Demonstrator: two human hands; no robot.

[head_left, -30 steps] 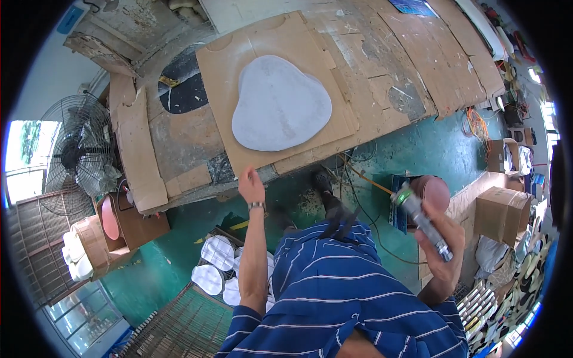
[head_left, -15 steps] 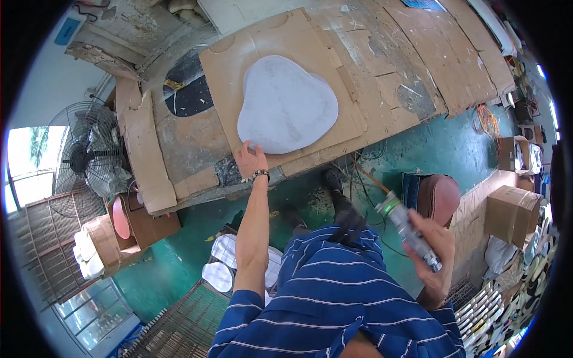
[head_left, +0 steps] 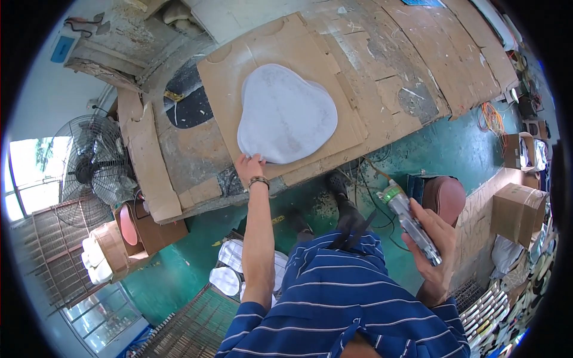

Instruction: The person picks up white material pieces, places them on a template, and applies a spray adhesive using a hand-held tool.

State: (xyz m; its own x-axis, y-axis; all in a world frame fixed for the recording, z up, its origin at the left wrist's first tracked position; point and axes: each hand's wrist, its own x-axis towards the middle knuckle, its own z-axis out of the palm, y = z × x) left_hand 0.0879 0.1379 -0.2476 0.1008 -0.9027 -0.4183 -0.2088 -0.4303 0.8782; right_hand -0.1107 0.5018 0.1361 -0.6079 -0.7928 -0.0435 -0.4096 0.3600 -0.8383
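Several bent fingers of the left hand (head_left: pixel 250 170) were at the near left edge of the white pad (head_left: pixel 286 116); I could not tell if they pinched this edge or only touched it. The pad lay on a cardboard sheet (head_left: pixel 224 77), mostly beyond these fingers and to their right. Further right, well apart from the pad, a grey tool (head_left: pixel 413 227) was inside the right hand (head_left: pixel 437 240), whose fingers were closed around it.

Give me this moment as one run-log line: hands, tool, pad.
left hand: at pad near edge, grip unclear | right hand: holding tool, clear of pad | pad: lying on cardboard
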